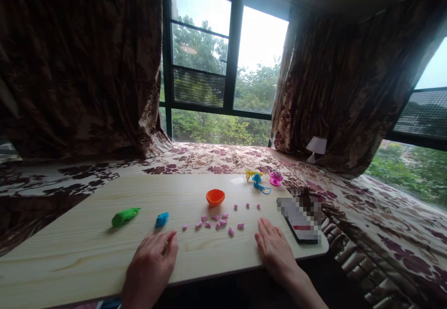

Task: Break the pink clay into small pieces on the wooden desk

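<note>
Pieces of pink, clay-like material (224, 222) lie scattered across the middle of the pale surface (195, 262), just nearer than an orange bowl (215, 198). Left hand (150, 264) is near left, loosely curled beside a blue lump (161, 219); its grip shows nothing held, though whether thumb and fingertips meet is unclear. Right hand (274, 250) lies palm down, its grip open and empty, fingers close together, near the rightmost pieces. Such small pieces probably suit a light fingertip pinch, one at a time, without squashing or nudging neighbours. Far right, a flat, dark-edged item (292, 229) is pixelated; no brand, label or writing is readable.
</note>
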Tool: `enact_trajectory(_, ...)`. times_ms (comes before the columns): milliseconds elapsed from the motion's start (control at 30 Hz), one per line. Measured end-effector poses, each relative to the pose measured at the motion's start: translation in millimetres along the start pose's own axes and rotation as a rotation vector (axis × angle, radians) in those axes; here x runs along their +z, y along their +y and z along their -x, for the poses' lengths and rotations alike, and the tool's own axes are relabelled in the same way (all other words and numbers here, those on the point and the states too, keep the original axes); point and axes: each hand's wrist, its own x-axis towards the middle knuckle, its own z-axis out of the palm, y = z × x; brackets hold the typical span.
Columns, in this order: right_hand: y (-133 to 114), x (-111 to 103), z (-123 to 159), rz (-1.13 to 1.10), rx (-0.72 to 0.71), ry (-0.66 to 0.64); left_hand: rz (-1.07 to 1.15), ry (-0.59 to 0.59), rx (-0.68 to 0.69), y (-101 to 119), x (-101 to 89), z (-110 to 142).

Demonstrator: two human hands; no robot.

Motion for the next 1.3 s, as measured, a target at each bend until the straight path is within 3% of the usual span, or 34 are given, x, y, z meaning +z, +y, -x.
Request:
enact_trajectory(100, 1, 4, 24, 0.020, -0.029, 0.060, 0.000, 0.001, 0.020, -1, 2.9, 0)
enact_trajectory(200, -17, 3, 46, -0.026, -0.026, 0.071, -0.004, -0.003, 0.029, -1, 6.2, 1)
enact_trajectory(333, -36, -4, 24, -0.176, 0.027, -0.129, 0.005, -0.029, 0.017, 0, 6.2, 2)
enact_trajectory(467, -22, -5, -10, -0.247, 0.123, -0.220, 0.020, -0.046, 0.010, 0, 5.3, 2)
enact_trajectory(600, -4, -4, 10, -0.203, 0.153, -0.212, 0.003, -0.021, 0.017, -1, 7.4, 2)
enact_trajectory(733, -16, -9, 43, -0.220, 0.093, -0.195, -0.002, -0.002, 0.032, 1, 7.9, 1)
enact_trajectory(867, -29, -13, 27, -0.298, 0.063, -0.204, 0.009, -0.032, 0.019, 3, 5.5, 1)
enact_trajectory(1033, 5, -10, -10, -0.365, 0.114, -0.240, 0.010, -0.041, 0.012, 1, 4.6, 2)
enact_trajectory(1167, 34, -6, -9, -0.474, 0.096, -0.239, 0.011, -0.031, 0.021, 1, 6.7, 2)
enact_trajectory(1300, 42, -2, -4, -0.534, 0.096, -0.100, 0.028, -0.035, 0.012, 3, 6.6, 1)
